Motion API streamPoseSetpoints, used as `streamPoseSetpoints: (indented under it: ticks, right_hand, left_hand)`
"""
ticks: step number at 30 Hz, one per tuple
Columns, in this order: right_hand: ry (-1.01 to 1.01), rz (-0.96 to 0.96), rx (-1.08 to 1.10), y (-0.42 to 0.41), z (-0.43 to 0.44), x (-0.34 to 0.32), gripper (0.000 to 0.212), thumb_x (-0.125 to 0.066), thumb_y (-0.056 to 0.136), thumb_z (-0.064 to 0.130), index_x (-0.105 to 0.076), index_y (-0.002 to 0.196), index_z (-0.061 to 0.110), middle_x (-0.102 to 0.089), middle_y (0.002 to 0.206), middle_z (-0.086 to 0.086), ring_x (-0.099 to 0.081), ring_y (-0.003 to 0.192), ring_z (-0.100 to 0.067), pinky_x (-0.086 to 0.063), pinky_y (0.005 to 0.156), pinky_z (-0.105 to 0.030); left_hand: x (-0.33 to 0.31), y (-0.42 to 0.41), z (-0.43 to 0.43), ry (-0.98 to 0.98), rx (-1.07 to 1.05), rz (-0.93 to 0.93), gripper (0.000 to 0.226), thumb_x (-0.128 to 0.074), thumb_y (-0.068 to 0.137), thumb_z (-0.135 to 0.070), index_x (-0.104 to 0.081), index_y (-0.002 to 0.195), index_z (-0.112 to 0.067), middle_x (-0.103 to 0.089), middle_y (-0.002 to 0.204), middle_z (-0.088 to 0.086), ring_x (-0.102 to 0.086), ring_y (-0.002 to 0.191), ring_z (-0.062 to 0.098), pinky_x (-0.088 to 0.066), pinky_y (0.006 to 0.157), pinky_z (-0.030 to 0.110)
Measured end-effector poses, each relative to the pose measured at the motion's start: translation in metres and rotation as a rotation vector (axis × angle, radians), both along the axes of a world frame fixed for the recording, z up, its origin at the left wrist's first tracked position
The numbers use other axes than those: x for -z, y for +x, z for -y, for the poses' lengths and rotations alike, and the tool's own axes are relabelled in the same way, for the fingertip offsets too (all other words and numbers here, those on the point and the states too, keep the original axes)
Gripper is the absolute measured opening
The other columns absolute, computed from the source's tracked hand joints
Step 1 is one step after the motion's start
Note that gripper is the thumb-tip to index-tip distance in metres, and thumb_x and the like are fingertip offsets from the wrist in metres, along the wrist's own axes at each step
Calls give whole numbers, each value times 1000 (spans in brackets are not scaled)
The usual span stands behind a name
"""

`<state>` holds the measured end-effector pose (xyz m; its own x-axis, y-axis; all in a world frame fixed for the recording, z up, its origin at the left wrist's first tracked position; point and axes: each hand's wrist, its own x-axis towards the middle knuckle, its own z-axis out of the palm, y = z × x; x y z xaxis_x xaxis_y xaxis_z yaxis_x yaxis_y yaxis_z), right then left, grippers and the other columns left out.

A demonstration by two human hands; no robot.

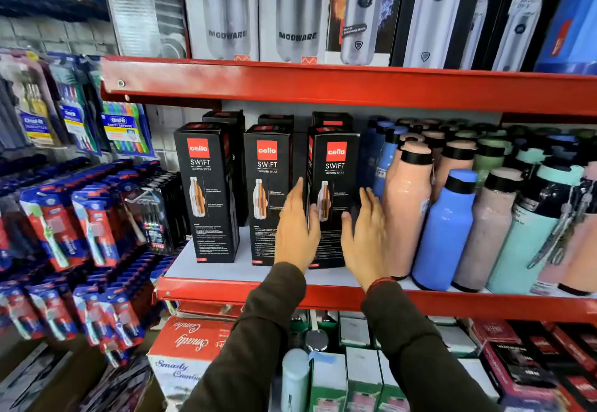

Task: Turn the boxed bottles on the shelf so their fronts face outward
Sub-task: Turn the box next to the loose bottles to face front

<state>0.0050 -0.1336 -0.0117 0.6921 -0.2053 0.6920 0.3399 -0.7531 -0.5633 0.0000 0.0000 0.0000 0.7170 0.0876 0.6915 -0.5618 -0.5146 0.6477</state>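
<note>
Three black "cello SWIFT" bottle boxes stand upright in a front row on the white shelf board (223,271), printed fronts outward: left box (208,191), middle box (266,185), right box (336,182). More black boxes (226,117) stand behind them. My left hand (297,227) lies flat against the right box's left side, thumb on its front. My right hand (366,233) is open beside the box's right side, fingers spread; whether it touches is unclear. Both hands flank that box low down.
Loose pink, blue and mint bottles (445,227) crowd the shelf right of the boxes. The red shelf lip (206,290) runs below, another red shelf (323,85) above with steel-bottle boxes. Toothbrush packs (80,227) hang at left. Cartons (187,347) fill the lower shelf.
</note>
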Motion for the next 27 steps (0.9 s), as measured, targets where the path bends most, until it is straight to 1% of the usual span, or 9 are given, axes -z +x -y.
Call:
streamPoseSetpoints:
  ticks: [2, 5, 9, 11, 13, 16, 22, 26, 27]
  right_hand:
    - [107, -119, -30, 7, 5, 2, 55, -47, 101, 20, -31, 153, 9, -36, 159, -13, -30, 149, -29, -20, 118, -29]
    - [196, -286, -108, 22, 13, 11, 50, -46, 102, 15, -37, 150, 7, -44, 154, -16, -38, 144, -31, -29, 117, -34]
    - [235, -342, -174, 28, 18, 23, 37, -48, 102, 17, -49, 139, 12, -65, 131, -15, -61, 123, -32, -47, 100, -33]
    - [244, -309, -177, 30, 18, 29, 33, -51, 101, 17, -54, 133, 12, -70, 123, -13, -66, 113, -30, -47, 88, -23]
    - [280, -263, -167, 29, 16, 31, 32, -54, 99, 15, -57, 131, 10, -71, 120, -14, -68, 107, -26, -40, 78, -5]
    - [329, -210, -152, 28, 15, 33, 33, -58, 98, 14, -59, 131, 6, -71, 120, -15, -62, 96, -14, -32, 69, 11]
    - [397, -195, -177, 23, 17, 30, 40, -58, 98, 16, -56, 137, 13, -70, 118, -3, -66, 87, -5, -42, 72, 3]
    - [375, -166, -243, 17, 16, 22, 55, -75, 79, 21, -57, 129, 34, -67, 102, 27, -66, 90, 14, -49, 79, -5]
    - [363, -166, -252, 17, 16, 21, 58, -80, 73, 27, -57, 125, 39, -68, 101, 28, -66, 94, 13, -50, 82, -7]
  left_hand:
    - [4, 5, 4, -66, 21, -157, 56, -44, 102, -23, -25, 154, -16, -37, 158, 7, -36, 146, 20, -29, 115, 25]
    - [14, 15, 10, -84, 36, -346, 53, -43, 103, -21, -28, 153, -11, -47, 149, 18, -46, 139, 30, -37, 113, 34]
    - [22, 24, 12, -101, 22, -391, 48, -42, 104, -28, -38, 149, -11, -65, 126, 22, -62, 117, 35, -46, 93, 29]
    - [24, 27, 12, -115, 14, -377, 47, -43, 104, -30, -42, 147, -11, -66, 124, 20, -64, 114, 33, -42, 87, 23]
    - [25, 28, 12, -126, 17, -375, 47, -43, 104, -30, -42, 147, -13, -68, 121, 20, -65, 112, 32, -41, 85, 21]
    - [24, 28, 10, -142, 42, -401, 47, -43, 103, -32, -41, 148, -16, -68, 120, 19, -64, 112, 30, -41, 86, 21]
    - [16, 25, 11, -323, 151, -408, 51, -45, 100, -45, -48, 144, -19, -63, 134, 7, -55, 123, 13, -37, 98, 21]
    - [9, 20, 13, -556, 207, -418, 44, -40, 95, -59, -68, 119, -35, -71, 112, -3, -63, 117, 21, -48, 105, 40]
    - [7, 19, 13, -600, 220, -415, 43, -41, 92, -61, -71, 111, -37, -72, 109, -3, -65, 114, 22, -50, 104, 44]
